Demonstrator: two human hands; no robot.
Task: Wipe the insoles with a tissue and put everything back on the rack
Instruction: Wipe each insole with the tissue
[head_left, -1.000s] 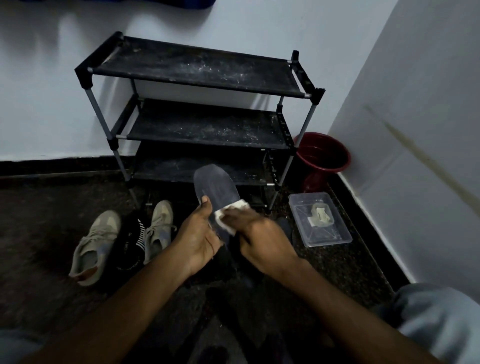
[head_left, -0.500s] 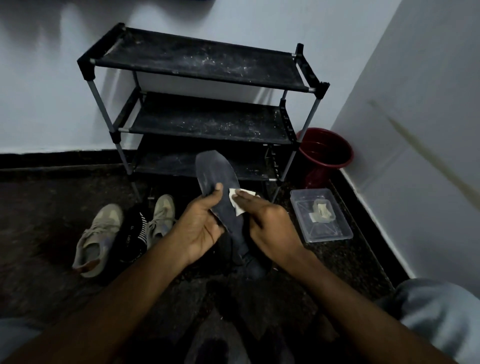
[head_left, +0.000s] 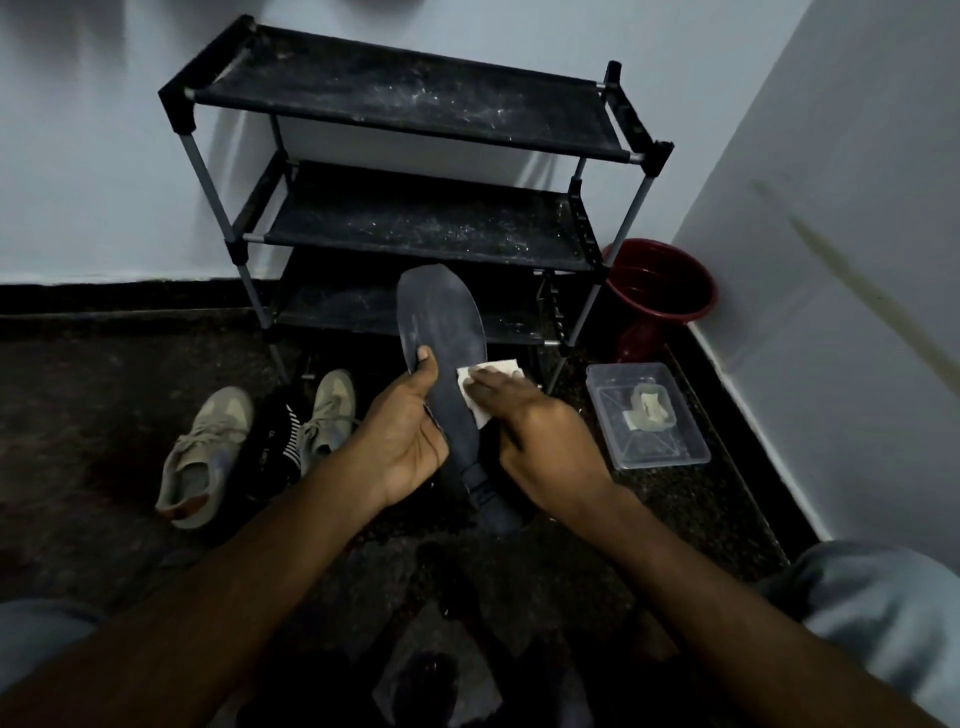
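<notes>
My left hand (head_left: 402, 441) grips a dark insole (head_left: 441, 322) by its middle, thumb on its top face, toe end pointing up toward the rack. My right hand (head_left: 540, 431) presses a white tissue (head_left: 491, 387) flat against the insole's right side with straight fingers. Below both hands a second dark insole (head_left: 493, 499) lies on the floor, partly hidden. A black three-shelf shoe rack (head_left: 415, 104) stands against the wall, its shelves dusty and bare. Two beige sneakers (head_left: 202, 457) lie on the floor at the left, with dark striped socks (head_left: 275, 447) between them.
A clear plastic box (head_left: 647, 415) holding a small folded tissue sits on the floor right of the rack. A dark red bucket (head_left: 660, 291) stands in the corner. White walls close off the back and right. My knees show at both lower corners.
The insole has been raised and tilted more upright. My right hand has slid the tissue across the insole's right side and now lies flatter on it.
</notes>
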